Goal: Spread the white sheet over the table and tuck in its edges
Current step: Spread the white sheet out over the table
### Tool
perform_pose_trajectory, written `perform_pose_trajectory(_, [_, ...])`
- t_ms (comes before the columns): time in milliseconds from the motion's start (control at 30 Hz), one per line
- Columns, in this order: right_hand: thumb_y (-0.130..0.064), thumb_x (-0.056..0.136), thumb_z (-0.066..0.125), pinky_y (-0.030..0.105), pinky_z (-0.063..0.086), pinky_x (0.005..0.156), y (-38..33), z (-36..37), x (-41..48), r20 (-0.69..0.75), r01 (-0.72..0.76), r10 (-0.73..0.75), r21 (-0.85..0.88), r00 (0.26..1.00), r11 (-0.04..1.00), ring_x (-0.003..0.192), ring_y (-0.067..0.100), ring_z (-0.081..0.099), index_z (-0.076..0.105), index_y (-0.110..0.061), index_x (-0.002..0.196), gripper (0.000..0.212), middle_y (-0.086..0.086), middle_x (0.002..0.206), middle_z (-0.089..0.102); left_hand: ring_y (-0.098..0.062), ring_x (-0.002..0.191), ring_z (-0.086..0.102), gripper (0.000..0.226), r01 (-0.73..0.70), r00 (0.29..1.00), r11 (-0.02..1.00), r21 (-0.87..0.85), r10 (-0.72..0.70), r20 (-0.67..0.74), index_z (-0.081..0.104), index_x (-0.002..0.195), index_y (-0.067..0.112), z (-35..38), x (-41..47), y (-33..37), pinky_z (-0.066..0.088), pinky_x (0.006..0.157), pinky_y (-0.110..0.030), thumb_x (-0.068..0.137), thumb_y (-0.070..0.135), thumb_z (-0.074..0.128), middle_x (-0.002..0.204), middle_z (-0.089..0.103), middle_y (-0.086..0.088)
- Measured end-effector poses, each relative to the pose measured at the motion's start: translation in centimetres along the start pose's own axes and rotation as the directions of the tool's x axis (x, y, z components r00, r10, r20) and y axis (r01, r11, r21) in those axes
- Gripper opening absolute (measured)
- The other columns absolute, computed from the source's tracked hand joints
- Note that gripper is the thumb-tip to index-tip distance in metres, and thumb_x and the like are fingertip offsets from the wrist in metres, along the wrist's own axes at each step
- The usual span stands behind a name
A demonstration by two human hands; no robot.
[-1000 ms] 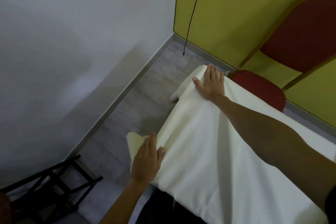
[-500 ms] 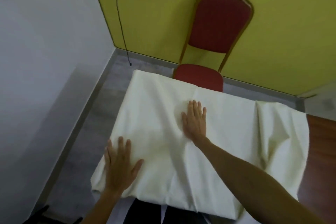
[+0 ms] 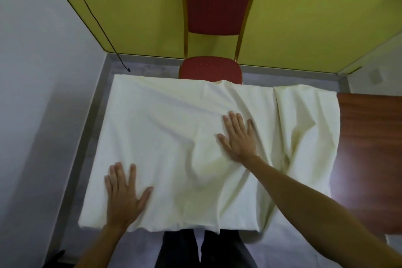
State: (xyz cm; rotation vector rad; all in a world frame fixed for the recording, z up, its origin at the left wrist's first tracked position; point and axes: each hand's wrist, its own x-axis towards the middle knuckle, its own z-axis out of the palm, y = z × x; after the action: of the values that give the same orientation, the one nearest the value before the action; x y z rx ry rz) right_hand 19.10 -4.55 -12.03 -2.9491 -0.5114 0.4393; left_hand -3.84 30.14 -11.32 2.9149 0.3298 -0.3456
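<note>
Likely a plain function room: past the fingers (image 3: 233,124) of the right hand (image 3: 238,139), a red padded banquet chair (image 3: 219,2) stands against a yellow-green wall (image 3: 130,6), on a grey floor (image 3: 148,67).

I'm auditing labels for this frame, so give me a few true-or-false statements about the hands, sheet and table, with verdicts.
1. The left hand and right hand both lie flat on the white sheet. True.
2. The white sheet covers the whole table. False: bare brown tabletop shows at the right.
3. A red chair stands past the table's far edge. True.
4. The right hand pinches a corner of the white sheet. False: its fingers are straight, well inside the sheet's edges.
</note>
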Motion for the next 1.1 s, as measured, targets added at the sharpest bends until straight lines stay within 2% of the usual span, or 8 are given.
perform_pose_trajectory(100, [-0.062, 0.104, 0.018, 0.045, -0.007, 0.127, 0.3, -1.3, -0.9, -0.033, 0.035, -0.031, 0.125, 0.999, 0.992, 0.157, 0.022, -0.01, 0.001, -0.019, 0.163, 0.075, 0.003, 0.17, -0.009, -0.049, 0.149, 0.007, 0.09, 0.027, 1.0, 0.999, -0.034, -0.026, 0.016, 0.029, 0.153, 0.004, -0.3, -0.6, 1.4, 0.011, 0.117, -0.067, 0.092, 0.07, 0.022, 0.161, 0.009, -0.028])
perform_pose_trajectory(200, [-0.054, 0.105, 0.017, 0.043, 0.001, 0.129, 2.8, -1.8, -4.0, -0.172, -0.116, 0.163, 0.254, 0.971, 0.96, 0.158, 0.023, -0.001, 0.013, -0.012, 0.162, 0.071, 0.006, 0.17, 0.004, -0.048, 0.149, 0.009, 0.09, -0.022, 0.999, 0.998, -0.051, 0.024, 0.044, 0.033, 0.152, 0.003, 0.3, -1.5, 5.0, 0.012, 0.115, -0.069, 0.093, 0.07, 0.021, 0.161, 0.016, -0.026])
perform_pose_trajectory(267, [-0.054, 0.102, 0.013, 0.045, 0.006, 0.129, 5.2, -1.1, -5.8, -0.155, -0.207, 0.262, 0.3, 0.952, 0.931, 0.158, 0.025, 0.006, 0.015, -0.01, 0.161, 0.074, 0.009, 0.17, 0.01, -0.046, 0.15, 0.009, 0.09, -0.089, 0.994, 0.995, -0.052, 0.092, 0.054, 0.033, 0.151, 0.003, 1.0, -2.1, 7.4, 0.012, 0.115, -0.069, 0.093, 0.07, 0.023, 0.162, 0.017, -0.023])
perform_pose_trajectory(467, [-0.068, 0.097, 0.013, 0.034, -0.012, 0.124, 8.8, -0.1, -7.3, -0.059, -0.19, 0.214, 0.284, 0.975, 0.94, 0.157, 0.024, -0.01, 0.0, -0.018, 0.162, 0.083, 0.004, 0.17, -0.009, -0.04, 0.151, 0.008, 0.092, -0.312, 0.948, 0.947, -0.078, 0.316, 0.039, 0.023, 0.154, 0.001, 2.7, -1.6, 15.2, 0.017, 0.115, -0.066, 0.094, 0.069, 0.032, 0.164, 0.009, -0.019])
perform_pose_trajectory(567, [-0.074, 0.094, 0.014, 0.039, -0.012, 0.125, 9.7, 0.3, -6.5, -0.047, -0.173, 0.19, 0.241, 0.981, 0.955, 0.156, 0.024, -0.017, -0.004, -0.019, 0.162, 0.089, 0.004, 0.17, -0.016, -0.04, 0.151, 0.01, 0.091, -0.283, 0.957, 0.959, -0.019, 0.284, 0.059, 0.022, 0.155, 0.003, 3.2, -0.6, 17.9, 0.017, 0.116, -0.066, 0.093, 0.069, 0.031, 0.164, 0.01, -0.02])
perform_pose_trajectory(733, [-0.075, 0.095, 0.027, 0.038, -0.012, 0.126, 11.7, -0.5, -3.1, -0.085, -0.177, 0.194, 0.173, 0.977, 0.969, 0.156, 0.029, -0.012, 0.001, -0.016, 0.163, 0.094, 0.009, 0.17, -0.01, -0.039, 0.152, 0.006, 0.09, -0.235, 0.972, 0.971, 0.042, 0.234, 0.03, 0.02, 0.156, 0.006, 3.6, 1.0, 18.9, 0.013, 0.117, -0.065, 0.093, 0.069, 0.032, 0.164, 0.008, -0.02])
perform_pose_trajectory(933, [-0.08, 0.092, 0.016, 0.042, -0.004, 0.127, 13.8, -1.3, 1.0, -0.121, -0.088, 0.107, 0.156, 0.987, 0.984, 0.157, 0.033, -0.007, 0.006, -0.011, 0.163, 0.099, 0.013, 0.17, -0.003, -0.038, 0.152, 0.003, 0.09, -0.193, 0.981, 0.98, 0.042, 0.194, -0.019, 0.017, 0.157, 0.008, 3.5, 3.7, 20.9, 0.01, 0.118, -0.064, 0.093, 0.069, 0.034, 0.164, 0.007, -0.02])
perform_pose_trajectory(1100, [-0.063, 0.102, 0.029, 0.047, 0.003, 0.128, 12.1, -3.0, -1.7, -0.182, -0.096, 0.136, 0.212, 0.974, 0.973, 0.157, 0.031, -0.003, 0.01, -0.012, 0.162, 0.081, 0.013, 0.17, 0.001, -0.035, 0.153, -0.001, 0.088, -0.193, 0.981, 0.981, -0.013, 0.192, -0.027, 0.014, 0.157, 0.008, 3.4, 2.7, 20.8, 0.009, 0.119, -0.063, 0.095, 0.068, 0.026, 0.165, 0.005, -0.017])
